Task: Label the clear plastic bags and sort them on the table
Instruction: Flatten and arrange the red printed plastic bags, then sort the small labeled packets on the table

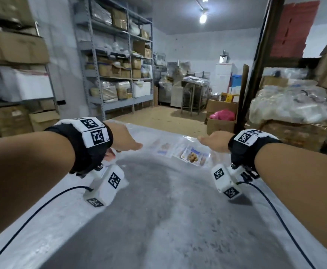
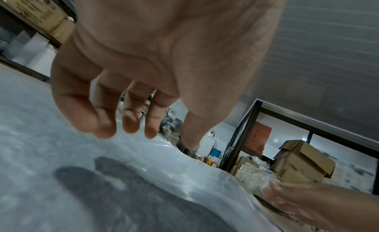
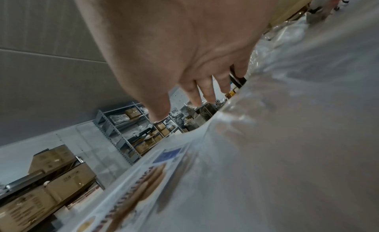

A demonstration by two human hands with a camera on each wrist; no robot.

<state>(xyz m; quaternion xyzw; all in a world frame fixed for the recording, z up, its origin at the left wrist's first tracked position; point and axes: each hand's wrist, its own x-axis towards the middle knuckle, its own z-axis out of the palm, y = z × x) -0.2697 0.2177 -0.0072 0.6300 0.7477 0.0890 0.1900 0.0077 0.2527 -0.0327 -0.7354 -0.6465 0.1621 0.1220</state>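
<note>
Both hands held over the grey table, palms down, holding nothing.

Nearest: worn grey table (image 1: 164, 220), bare in the middle, paler toward its edges. Above it the left hand (image 1: 123, 137) hovers with fingers (image 2: 131, 115) loosely extended and apart, its shadow on the surface below; no contact seen. The right hand (image 1: 215, 141) likewise hangs with fingers (image 3: 207, 91) spread and relaxed, clear of the plastic under it. Between the hands, at the table's far end, clear plastic bags (image 1: 192, 155) lie flat and overlapping, printed labels with a food picture showing; more clear plastic (image 1: 139, 133) covers the far edge. Beyond: grey metal shelving (image 1: 116, 55) stacked with cardboard boxes, a pink bag (image 1: 223, 115) in a box on the floor.
</note>
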